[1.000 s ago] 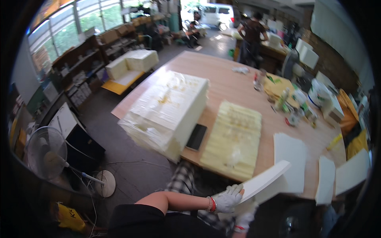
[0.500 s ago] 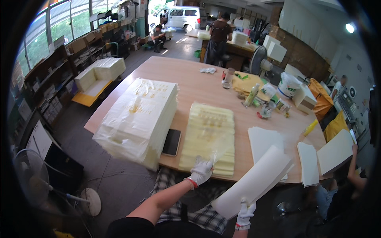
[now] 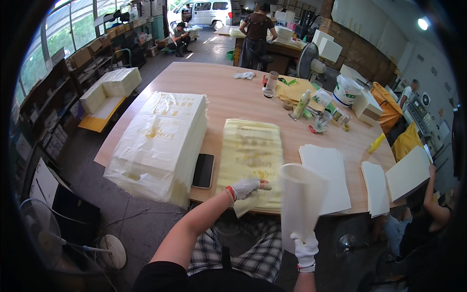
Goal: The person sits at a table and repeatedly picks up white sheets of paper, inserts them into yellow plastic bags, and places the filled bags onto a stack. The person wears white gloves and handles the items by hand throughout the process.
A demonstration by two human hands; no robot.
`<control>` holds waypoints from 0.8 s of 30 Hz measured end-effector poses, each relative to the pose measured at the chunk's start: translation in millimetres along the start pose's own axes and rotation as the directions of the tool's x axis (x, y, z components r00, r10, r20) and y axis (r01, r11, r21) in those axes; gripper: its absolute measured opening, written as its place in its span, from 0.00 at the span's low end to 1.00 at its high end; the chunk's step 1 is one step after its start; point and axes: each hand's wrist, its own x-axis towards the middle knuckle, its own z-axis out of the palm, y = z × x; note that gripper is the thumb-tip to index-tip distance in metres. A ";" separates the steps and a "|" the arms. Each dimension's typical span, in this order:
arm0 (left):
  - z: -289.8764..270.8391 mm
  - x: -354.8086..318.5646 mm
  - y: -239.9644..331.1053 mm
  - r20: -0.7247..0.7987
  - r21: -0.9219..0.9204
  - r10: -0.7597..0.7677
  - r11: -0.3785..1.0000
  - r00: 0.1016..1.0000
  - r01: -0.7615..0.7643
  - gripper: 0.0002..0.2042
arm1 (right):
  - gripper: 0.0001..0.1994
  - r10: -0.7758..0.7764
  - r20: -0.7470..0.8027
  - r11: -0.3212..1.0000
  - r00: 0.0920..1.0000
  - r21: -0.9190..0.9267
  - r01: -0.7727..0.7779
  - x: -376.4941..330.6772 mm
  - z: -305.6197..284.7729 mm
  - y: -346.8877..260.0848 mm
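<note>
My left hand point(image 3: 247, 188), in a white glove with bare-looking fingertips, is closed on the top plastic bag of a stack of yellowish translucent bags point(image 3: 252, 146) with gold print. A loose corner of that bag hangs past the table's front edge. To the right, my gloved right hand point(image 3: 304, 246) grips the lower end of white paper sheets point(image 3: 302, 199), which stand up curled. How many sheets it holds I cannot tell. Beyond them lies a flat pile of white sheets point(image 3: 326, 177).
A tall stack of wrapped bags point(image 3: 160, 141) and a black phone point(image 3: 203, 171) stand left on the wooden table point(image 3: 204, 78). Bottles point(image 3: 302, 104), a white bucket point(image 3: 347, 90) and a fan point(image 3: 305, 61) are at the far right. A person point(image 3: 440, 214) sits at right with a large sheet point(image 3: 407, 173).
The paper in my right hand has swung from a slant to nearly upright and moved toward the bag stack. My left hand has shifted slightly up and right, and the bag's corner now sticks out.
</note>
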 end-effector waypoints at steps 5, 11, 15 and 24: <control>-9.5 12.0 -14.0 -0.176 -0.181 0.007 0.983 0.984 -0.040 0.15 | 0.17 0.004 0.313 0.899 0.950 -0.418 0.134 11.1 -0.9 -16.2; 8.7 -21.1 59.5 -0.209 0.277 0.268 0.938 0.940 -0.206 0.15 | 0.18 0.190 0.509 0.805 0.839 -0.571 0.165 -0.7 -46.9 -34.5; 6.4 -27.3 54.7 -0.157 0.379 0.450 0.849 0.879 -0.367 0.17 | 0.16 0.176 0.566 0.793 0.805 -0.567 0.225 -4.4 -71.0 -47.9; -21.5 21.3 21.1 -0.075 -0.261 0.171 0.948 0.982 -0.185 0.21 | 0.16 -0.112 0.289 0.848 0.951 -0.471 0.244 21.9 -3.8 -33.9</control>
